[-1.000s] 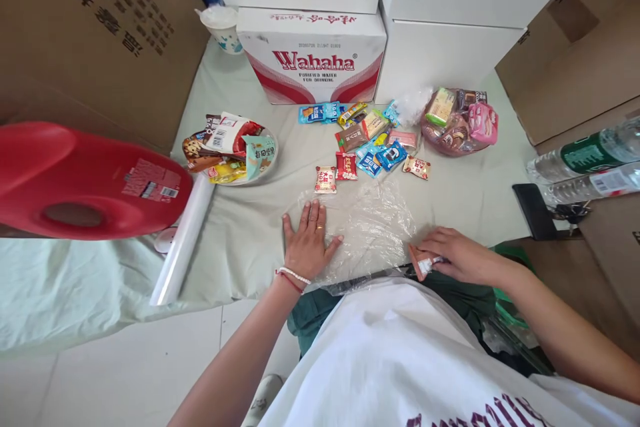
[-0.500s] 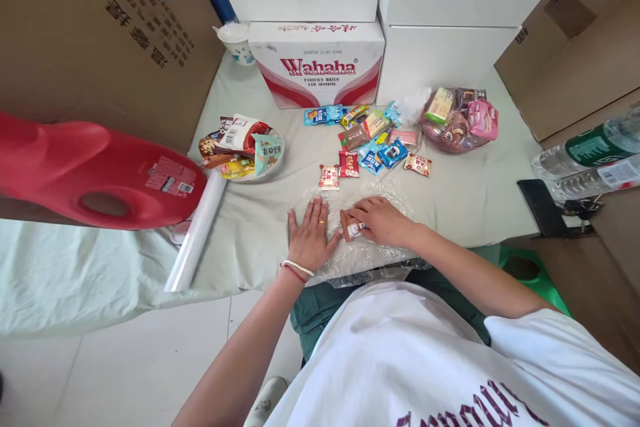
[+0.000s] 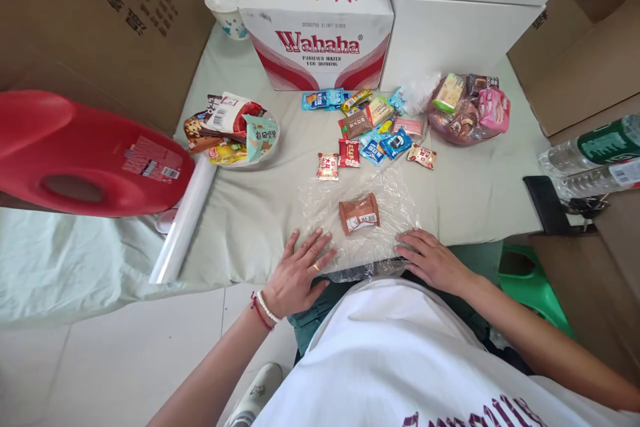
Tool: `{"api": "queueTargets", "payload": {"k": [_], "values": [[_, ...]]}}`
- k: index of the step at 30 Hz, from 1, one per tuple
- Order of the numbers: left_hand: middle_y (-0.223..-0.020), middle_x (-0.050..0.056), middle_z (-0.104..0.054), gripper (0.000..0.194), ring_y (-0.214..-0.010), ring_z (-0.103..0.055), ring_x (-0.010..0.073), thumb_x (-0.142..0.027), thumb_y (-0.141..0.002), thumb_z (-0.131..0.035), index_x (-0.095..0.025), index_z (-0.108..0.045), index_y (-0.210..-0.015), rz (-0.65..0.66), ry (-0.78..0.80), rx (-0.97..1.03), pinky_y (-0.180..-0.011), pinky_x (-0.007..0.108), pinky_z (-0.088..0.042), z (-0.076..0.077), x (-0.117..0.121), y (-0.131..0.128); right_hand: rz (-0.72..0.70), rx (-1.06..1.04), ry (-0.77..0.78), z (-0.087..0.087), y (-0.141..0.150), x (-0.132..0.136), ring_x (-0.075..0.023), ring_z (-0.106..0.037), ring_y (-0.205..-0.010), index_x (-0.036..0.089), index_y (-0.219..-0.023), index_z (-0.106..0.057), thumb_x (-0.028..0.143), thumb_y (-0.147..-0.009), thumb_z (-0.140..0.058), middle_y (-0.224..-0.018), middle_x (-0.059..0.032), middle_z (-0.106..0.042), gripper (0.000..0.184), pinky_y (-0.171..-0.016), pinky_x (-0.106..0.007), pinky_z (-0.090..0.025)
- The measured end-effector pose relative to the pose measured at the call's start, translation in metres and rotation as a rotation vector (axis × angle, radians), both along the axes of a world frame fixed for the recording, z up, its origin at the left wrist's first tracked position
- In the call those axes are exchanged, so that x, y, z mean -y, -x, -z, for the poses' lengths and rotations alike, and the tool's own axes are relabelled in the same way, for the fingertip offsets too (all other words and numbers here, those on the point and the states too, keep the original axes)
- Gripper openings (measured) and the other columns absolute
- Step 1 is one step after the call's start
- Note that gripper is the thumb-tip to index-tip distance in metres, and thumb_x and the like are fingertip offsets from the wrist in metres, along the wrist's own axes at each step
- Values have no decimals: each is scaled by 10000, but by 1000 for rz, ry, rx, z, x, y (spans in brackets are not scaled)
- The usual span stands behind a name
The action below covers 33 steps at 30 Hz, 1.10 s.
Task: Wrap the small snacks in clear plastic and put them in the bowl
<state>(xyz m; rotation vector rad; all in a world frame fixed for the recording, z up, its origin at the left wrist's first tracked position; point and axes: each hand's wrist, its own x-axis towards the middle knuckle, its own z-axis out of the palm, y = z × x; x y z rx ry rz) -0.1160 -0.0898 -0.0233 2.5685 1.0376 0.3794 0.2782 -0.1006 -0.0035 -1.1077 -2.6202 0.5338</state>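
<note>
A cloth-covered desk is seen from above, with two bare hands placed at its near edge. Between them and slightly farther off, a brown wrapped packet is laid on a sheet of crinkled clear film, touched by neither hand. The left hand is held palm down, its fingers spread apart and pointed to the far right, with the fingertips at the film's near left edge. A ring and a white beaded bracelet are worn on it. Its forearm is slanted in from the near left. The right hand is lowered at the film's near right corner, its fingers slightly apart and pointed left, its forearm angled in from the near right. Farther away, loose wrapped snacks are scattered in the middle, flanked by a snack-filled bowl on the left. At far left, a white roll is set beside a red jug.
</note>
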Motion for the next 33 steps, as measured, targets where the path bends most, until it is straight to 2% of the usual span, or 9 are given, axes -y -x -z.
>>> {"api": "queueTargets", "payload": {"k": [4, 8, 12, 17, 19, 22, 26, 29, 33], "values": [[-1282, 53, -753, 202, -1409, -553, 254, -248, -985, -553, -264, -717, -1102, -97, 25, 164, -1253, 544, -258, -2, -15, -4, -67, -142, 128, -13, 8, -27, -222, -665, -1030, 217, -1170, -729, 224, -1048, -494, -1100, -114, -754, 265, -923, -403, -569], [-1000, 40, -783, 226, -1136, -691, 214, -335, -1011, -522, -237, -689, -894, -194, 161, 311, -1137, 459, -421, -17, -54, -6, -29, -224, 300, -45, 15, -79, -193, -683, -906, 202, -1154, -747, 331, -1063, -483, -967, -91, -756, 307, -843, -325, -540], [-857, 64, -730, 314, -923, -666, 247, -439, -965, -527, -230, -641, -761, -398, 193, 210, -907, 419, -509, -21, -99, -15, 155, -164, 460, -46, 23, -136, -178, -651, -774, 167, -1126, -755, 411, -1019, -515, -875, -40, -736, 358, -738, -288, -498], [-924, 120, -700, 217, -970, -611, 318, -398, -879, -583, -208, -687, -877, -653, 83, 104, -921, 478, -488, -9, -123, -25, 499, 81, 41, -46, 41, -157, -261, -599, -957, 149, -1136, -739, 224, -949, -555, -1040, -128, -697, 273, -835, -369, -480], [-1012, 143, -693, 240, -1033, -599, 326, -380, -902, -558, -193, -694, -967, -736, -42, 172, -971, 495, -469, -10, -116, -23, 431, 38, -137, -52, 56, -144, -282, -569, -1030, 169, -1129, -734, 230, -988, -522, -1091, -145, -671, 262, -875, -397, -471], [-1058, 162, -683, 245, -1078, -596, 319, -306, -946, -513, -172, -688, -1051, -829, -301, 273, -1000, 501, -438, -24, -85, -23, 122, -8, -146, -53, 80, -119, -260, -548, -1019, 208, -1154, -726, 288, -1032, -518, -1118, -125, -664, 253, -869, -381, -461], [-1084, 109, -737, 306, -1046, -647, 265, -153, -907, -520, -225, -702, -1142, -574, -481, 343, -976, 453, -416, -39, -33, -47, 2, 87, -56, -36, 100, -105, -244, -506, -945, 190, -1141, -740, 236, -1032, -526, -1075, -123, -678, 244, -858, -377, -438], [-1297, 85, -732, 528, -1148, -650, 260, -104, -894, -467, -265, -643, -1365, -323, -315, 255, -933, 429, -408, -34, -20, -76, 23, 113, -14, -31, 101, -108, -241, -497, -933, 174, -1158, -744, 217, -1029, -519, -1047, -120, -682, 263, -873, -377, -428], [-1516, 89, -603, 683, -1215, -619, 306, -82, -882, -429, -261, -512, -1535, -318, -20, 78, -928, 474, -408, -14, -38, -97, 58, 135, 16, -43, 95, -130, -257, -526, -992, 171, -1140, -753, 177, -1005, -506, -1037, -112, -697, 282, -901, -377, -433]]}}
